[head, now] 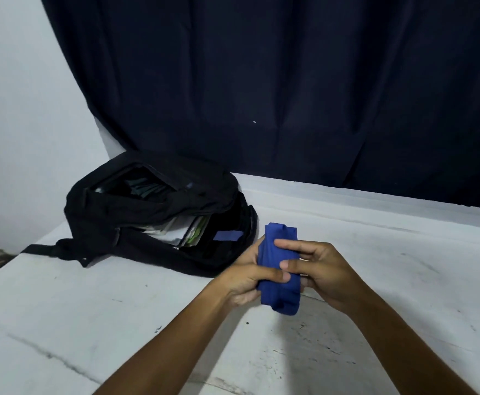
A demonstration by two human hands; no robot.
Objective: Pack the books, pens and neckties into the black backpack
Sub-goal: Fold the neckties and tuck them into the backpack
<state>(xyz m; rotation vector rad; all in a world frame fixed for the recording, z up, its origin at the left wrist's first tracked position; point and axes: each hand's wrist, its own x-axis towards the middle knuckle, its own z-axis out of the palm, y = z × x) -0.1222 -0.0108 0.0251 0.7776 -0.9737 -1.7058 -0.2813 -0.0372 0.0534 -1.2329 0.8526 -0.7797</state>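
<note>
gripping a folded blue necktie (280,269) upright, both hands' fingers (288,245) curled round it; forearms converging

left hand (245,277): fingers curled, thumb pressed on folded blue necktie (280,269) | right hand (322,273): fingers laid across same necktie, gripping | both forearms bare, extended forward, converging

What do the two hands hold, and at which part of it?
Both the left hand and the right hand grip the folded blue necktie around its middle, thumbs on its front.
</note>
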